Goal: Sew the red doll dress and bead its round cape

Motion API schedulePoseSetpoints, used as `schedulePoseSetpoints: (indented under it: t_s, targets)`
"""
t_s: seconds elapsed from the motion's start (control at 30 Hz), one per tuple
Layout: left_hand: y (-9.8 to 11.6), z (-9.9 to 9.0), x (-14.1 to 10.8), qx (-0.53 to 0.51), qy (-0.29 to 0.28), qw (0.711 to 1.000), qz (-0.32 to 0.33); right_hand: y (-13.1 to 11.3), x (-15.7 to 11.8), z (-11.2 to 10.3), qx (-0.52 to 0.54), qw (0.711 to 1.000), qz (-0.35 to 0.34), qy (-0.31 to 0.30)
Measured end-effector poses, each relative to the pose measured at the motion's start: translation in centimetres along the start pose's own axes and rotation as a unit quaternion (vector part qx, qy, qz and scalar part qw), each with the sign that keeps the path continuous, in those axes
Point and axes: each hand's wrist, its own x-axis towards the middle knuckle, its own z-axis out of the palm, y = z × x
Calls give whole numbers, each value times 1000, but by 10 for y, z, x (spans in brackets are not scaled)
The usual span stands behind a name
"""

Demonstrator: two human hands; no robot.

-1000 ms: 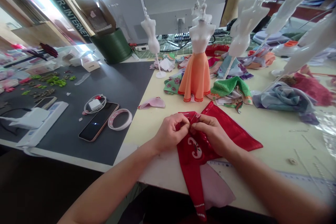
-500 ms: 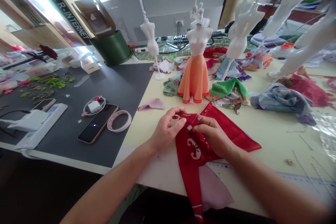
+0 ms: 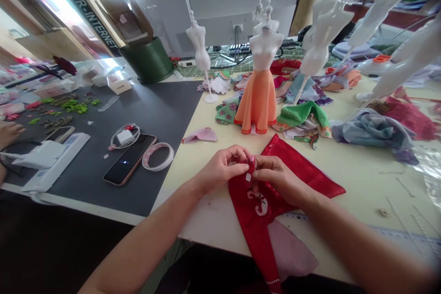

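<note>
A red piece of fabric (image 3: 241,206) with a white curled motif hangs partly over the table's front edge, its pale pink underside folded out at the right. My left hand (image 3: 223,168) pinches the upper edge of this fabric between thumb and fingers. Close against it, my right hand (image 3: 279,177) grips the same edge, fingertips nearly meeting the left ones. Just below the fingertips a small white square (image 3: 248,177) shows on the red cloth. Behind my right hand lies a flat red fabric piece (image 3: 303,165) on the table. Whether a needle is held is too small to tell.
A small mannequin in an orange skirt (image 3: 257,101) stands behind my hands, among fabric scraps (image 3: 303,117) and white mannequins (image 3: 327,36). To the left lie a tape roll (image 3: 157,156), a phone (image 3: 130,160) and a power strip (image 3: 58,161). Another person's hand (image 3: 10,133) shows at the far left.
My right fingertips have moved left, closer to my left ones, and the red fabric's top edge is now bunched between them. Another person's hand has appeared at the far left.
</note>
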Motion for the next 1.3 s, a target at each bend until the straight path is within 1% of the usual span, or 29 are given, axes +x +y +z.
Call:
schedulePoseSetpoints:
  t_s: [0.07, 0.23, 0.37, 0.47, 0.57, 0.67, 0.8, 0.93, 1.17, 1.3]
  targets:
    - [-1, -1, 0, 4, 19, 1000, 23, -1, 0, 1, -9, 1000, -5, 17]
    - [-1, -1, -1, 12, 98, 995, -11, -4, 0, 3, -49, 998, -17, 40]
    - [-1, 1, 0, -16, 130, 991, -8, -2, 1, 6, -88, 994, -36, 59]
    - [-1, 1, 1, -56, 117, 991, -19, 2, 2, 8, -90, 991, -44, 86]
    - [0, -1, 2, -96, 69, 992, -53, 3, 3, 8, -87, 990, -50, 95]
    - [1, -1, 0, -72, 42, 994, -77, 3, 2, 7, -102, 989, -51, 94]
    - [1, 0, -2, -2, 47, 996, -80, 3, 1, 7, -171, 978, -61, 106]
    - [0, 1, -2, 30, 56, 995, -71, 1, 1, 8, -235, 962, -71, 119]
    - [-1, 1, -3, 42, 68, 995, -52, -4, -1, 9, -256, 955, -93, 117]
    - [0, 2, -3, 37, 71, 995, -52, -4, -3, 7, -227, 964, -92, 107]
